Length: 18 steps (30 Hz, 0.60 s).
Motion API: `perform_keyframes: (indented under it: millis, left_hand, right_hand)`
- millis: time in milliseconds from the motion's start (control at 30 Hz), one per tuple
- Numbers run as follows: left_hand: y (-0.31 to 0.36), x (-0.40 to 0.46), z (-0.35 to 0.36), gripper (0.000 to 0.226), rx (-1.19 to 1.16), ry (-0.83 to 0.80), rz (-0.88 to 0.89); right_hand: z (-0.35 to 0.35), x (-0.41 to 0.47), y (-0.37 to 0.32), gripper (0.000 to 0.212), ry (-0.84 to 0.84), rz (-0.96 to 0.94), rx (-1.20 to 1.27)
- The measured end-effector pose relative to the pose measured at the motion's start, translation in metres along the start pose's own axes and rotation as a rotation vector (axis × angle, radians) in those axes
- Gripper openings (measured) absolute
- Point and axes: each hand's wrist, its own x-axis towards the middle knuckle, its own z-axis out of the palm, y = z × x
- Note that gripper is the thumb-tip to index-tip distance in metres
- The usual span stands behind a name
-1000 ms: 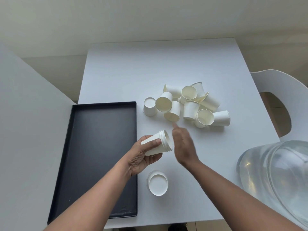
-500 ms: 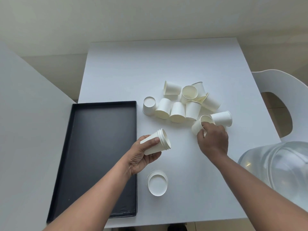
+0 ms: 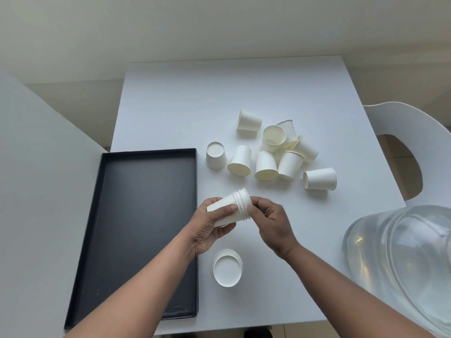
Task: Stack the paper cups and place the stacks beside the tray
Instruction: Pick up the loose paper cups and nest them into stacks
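Note:
My left hand [image 3: 207, 232] grips a nested stack of white paper cups [image 3: 231, 204], held on its side above the table with the rims pointing right. My right hand [image 3: 271, 223] is curled against the stack's rim end, thumb and fingers on the rims. The black tray [image 3: 146, 215] lies just left of both hands. Another stack of cups [image 3: 227, 268] stands upside down beside the tray's right edge, near me. Several loose cups [image 3: 266, 164] lie scattered farther back; one [image 3: 215, 159] stands upside down and one [image 3: 319, 178] lies on its side at the right.
The white table [image 3: 231, 89] carries everything. A large clear water bottle [image 3: 400, 259] bulges in at the lower right. A white chair [image 3: 402, 132] stands off the table's right edge. A grey panel [image 3: 36, 191] borders the tray on the left.
My right hand took a cup from the right side of the pile and brought it left to the rim end of the stack in my left hand. That cup is gone from the pile.

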Motion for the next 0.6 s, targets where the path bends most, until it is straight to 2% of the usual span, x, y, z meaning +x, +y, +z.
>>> perform_keyframes:
  millis: [67,133,200,267,333,367,467,600]
  left_hand:
    - [0.000,0.000,0.001,0.061,0.008,-0.014,-0.005]
    - [0.001,-0.001,0.000,0.068,0.013,-0.031,-0.014]
    - [0.001,-0.001,-0.001,0.074,-0.002,-0.042,-0.025]
    - [0.000,-0.003,-0.004,0.075,-0.020,-0.051,-0.033]
    - [0.000,-0.004,-0.006,0.075,-0.025,-0.054,-0.036]
    - [0.000,-0.004,-0.006,0.075,-0.022,-0.054,-0.037]
    - [-0.002,-0.005,-0.007,0.076,-0.016,-0.050,-0.037]
    - [-0.001,-0.005,-0.008,0.077,-0.016,-0.044,-0.032]
  right_hand:
    - [-0.001,-0.003,0.002,0.035,-0.079,0.003,-0.035]
    - [-0.007,-0.001,0.000,0.043,-0.047,-0.021,-0.048]
    - [-0.022,0.010,-0.003,0.036,0.132,-0.051,-0.099]
    - [-0.049,0.028,0.001,0.030,0.441,-0.062,-0.288]
    - [-0.086,0.050,0.005,0.053,0.687,0.053,-0.495]
    - [-0.103,0.058,0.005,0.065,0.753,0.152,-0.533]
    - [-0.138,0.073,0.007,0.076,0.772,0.356,-0.531]
    - [-0.139,0.076,0.014,0.062,0.788,0.462,-0.315]
